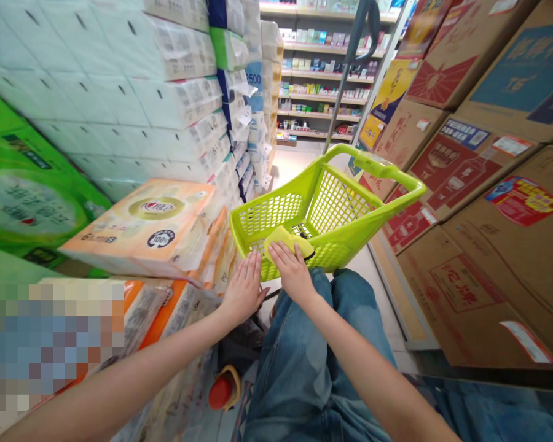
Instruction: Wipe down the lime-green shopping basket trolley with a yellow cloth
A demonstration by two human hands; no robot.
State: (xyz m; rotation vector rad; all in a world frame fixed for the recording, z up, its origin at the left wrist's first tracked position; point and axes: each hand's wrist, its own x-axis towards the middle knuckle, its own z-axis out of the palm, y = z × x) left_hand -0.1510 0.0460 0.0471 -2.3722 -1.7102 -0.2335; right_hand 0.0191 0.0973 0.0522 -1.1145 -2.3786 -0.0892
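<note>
A lime-green plastic shopping basket cart (276, 209) with a lattice of holes in its walls stands in front of my knees. My right hand (292, 267) presses a yellow cloth (283, 236) with a dark edge over the near rim of the basket, its thumb and fingers on the cloth. Against the near left corner of the basket rests my left hand (244, 285), fingers stretched out and holding nothing. Part of the cloth is hidden under the right fingers.
Stacked tissue packs (179, 110) rise on the left, with an orange tissue pack (138, 221) near the basket. Cardboard cartons (470, 270) line the right side. Behind the basket stands a dark pole (338, 98); stocked shelves (322, 77) are farther back. A red-capped container (221, 391) is low beside my leg.
</note>
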